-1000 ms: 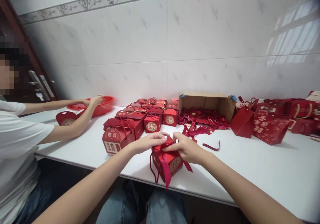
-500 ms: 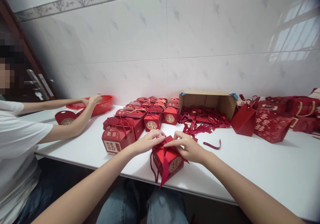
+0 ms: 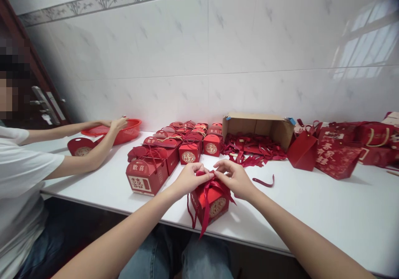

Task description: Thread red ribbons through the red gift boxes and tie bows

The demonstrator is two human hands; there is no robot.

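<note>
A small red gift box [image 3: 215, 210] with a gold round emblem stands near the table's front edge, right before me. Across its top lies a dark red ribbon [image 3: 206, 208], its tails hanging down the front. My left hand [image 3: 193, 178] pinches the ribbon above the box's left side. From the right, my right hand [image 3: 232, 178] pinches the ribbon too, and the fingertips of both hands almost meet over the lid. A red cord [image 3: 190, 212] loops down the box's left side. The ribbon's knot is partly hidden by my fingers.
Rows of red gift boxes [image 3: 146, 175] stand left of centre. An open cardboard box [image 3: 258, 123] spills red ribbons. Red bags [image 3: 336, 156] are at the right, and a loose strap [image 3: 263, 183] lies nearer. A co-worker [image 3: 25, 162] reaches over a red plastic basket [image 3: 129, 131] at the left.
My hands have drawn closer together over the lid, and both now pinch the ribbon at the top. A ribbon loop shows there. The co-worker has hardly moved.
</note>
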